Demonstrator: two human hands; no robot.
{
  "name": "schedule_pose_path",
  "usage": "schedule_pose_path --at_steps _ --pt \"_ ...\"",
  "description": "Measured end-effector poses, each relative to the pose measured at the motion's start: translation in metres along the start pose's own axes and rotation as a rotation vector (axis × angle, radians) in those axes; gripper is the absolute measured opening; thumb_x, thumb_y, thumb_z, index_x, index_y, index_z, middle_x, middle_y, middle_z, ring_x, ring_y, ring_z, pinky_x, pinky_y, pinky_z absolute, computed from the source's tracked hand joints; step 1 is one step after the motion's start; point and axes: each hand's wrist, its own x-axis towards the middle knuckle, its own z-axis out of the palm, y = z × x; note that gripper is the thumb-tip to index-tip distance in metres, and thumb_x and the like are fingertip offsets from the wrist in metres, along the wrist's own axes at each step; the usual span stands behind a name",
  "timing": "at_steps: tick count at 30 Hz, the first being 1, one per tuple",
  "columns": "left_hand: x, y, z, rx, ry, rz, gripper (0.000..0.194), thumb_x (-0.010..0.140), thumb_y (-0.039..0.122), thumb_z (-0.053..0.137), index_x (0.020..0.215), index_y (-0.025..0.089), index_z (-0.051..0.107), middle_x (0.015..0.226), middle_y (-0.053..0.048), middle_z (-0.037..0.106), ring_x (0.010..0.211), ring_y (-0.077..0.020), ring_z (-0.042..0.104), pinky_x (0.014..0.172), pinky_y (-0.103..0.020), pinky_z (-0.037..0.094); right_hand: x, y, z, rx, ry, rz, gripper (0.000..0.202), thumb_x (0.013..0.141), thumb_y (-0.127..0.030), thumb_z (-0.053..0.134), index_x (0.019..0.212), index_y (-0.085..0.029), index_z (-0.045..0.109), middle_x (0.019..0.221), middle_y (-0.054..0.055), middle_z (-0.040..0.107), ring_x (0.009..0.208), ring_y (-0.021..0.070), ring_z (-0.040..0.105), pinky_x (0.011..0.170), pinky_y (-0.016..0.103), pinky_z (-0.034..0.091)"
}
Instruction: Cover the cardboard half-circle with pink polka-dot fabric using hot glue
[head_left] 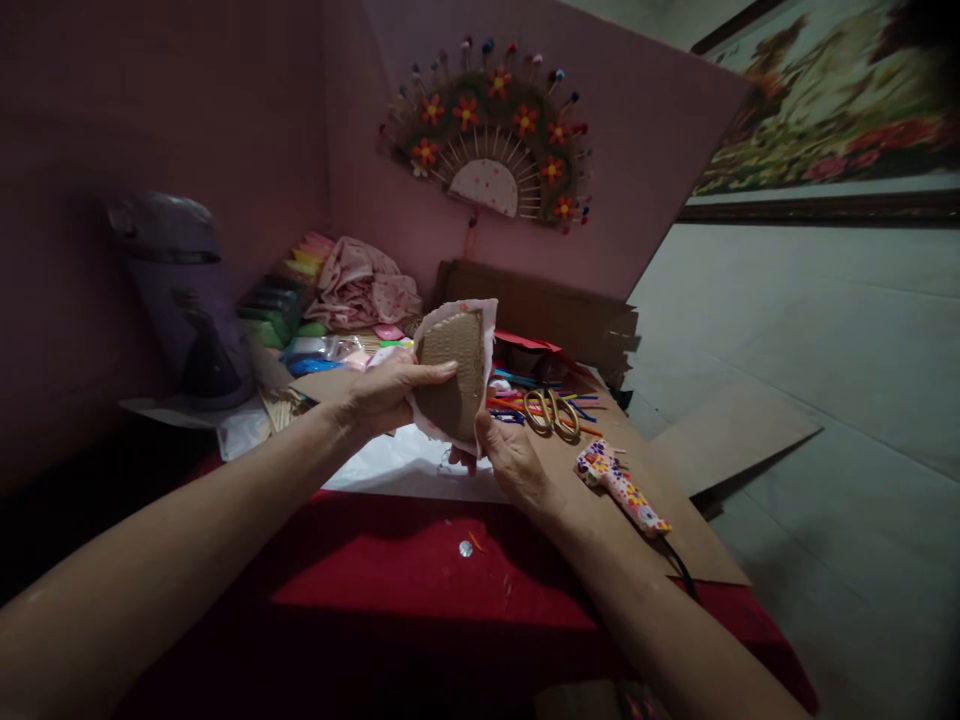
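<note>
Between my hands is a half-round piece of brown cardboard [451, 362], with light pink spotted fabric [489, 325] showing around its border. My left hand [386, 385] grips its left side, the thumb lying across the cardboard. At the lower right corner, my right hand [514, 455] pinches the edge between thumb and fingers. The piece is held up above a white sheet [375, 468], its cardboard side facing me. Just right of it lie gold-handled scissors [553, 414] and colourful pipe cleaners [581, 402]. A flower-patterned glue gun [621, 487] rests near my right forearm.
A decorated fan [484, 185] stands against the pink board behind. A purple bottle [187, 310] is at left, near crumpled pink fabric [364, 283] and packs of coloured material [274, 305]. Cardboard [697, 545] covers the red tablecloth's [360, 560] right side; a cord trails from the glue gun.
</note>
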Motion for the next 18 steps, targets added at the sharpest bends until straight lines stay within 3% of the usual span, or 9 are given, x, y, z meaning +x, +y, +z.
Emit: schedule_pose_path --at_steps 12,16,18 --pt "0.0051 -0.0043 -0.0021 0.032 0.067 0.005 0.022 0.071 0.01 0.07 0.092 0.014 0.068 0.083 -0.004 0.073 0.074 -0.0176 0.067 0.079 -0.032 0.054 -0.0021 0.0002 -0.0018 -0.356 0.206 -0.219 0.066 0.081 -0.077 0.031 0.051 -0.021 0.048 0.054 0.002 0.049 0.053 0.0136 0.042 0.054 0.027 0.03" --pt "0.0051 -0.0044 -0.0022 0.033 0.034 0.016 0.021 0.073 0.01 0.069 0.093 0.012 0.068 0.086 -0.007 0.074 0.076 -0.0184 0.068 0.08 -0.032 0.054 0.0027 -0.0016 -0.0017 -0.035 0.264 -0.087 0.072 0.083 -0.077 0.022 0.053 -0.019 0.054 0.051 0.002 0.053 0.049 0.0128 0.048 0.051 0.026 0.035" --pt "0.0046 -0.0049 -0.0017 0.026 -0.005 0.023 0.022 0.073 0.009 0.068 0.094 0.012 0.068 0.087 -0.008 0.074 0.077 -0.0185 0.069 0.08 -0.032 0.054 0.0079 -0.0003 -0.0009 0.209 0.258 0.015 0.07 0.081 -0.077 0.029 0.062 -0.018 0.061 0.051 0.002 0.056 0.047 0.0129 0.05 0.046 0.025 0.036"
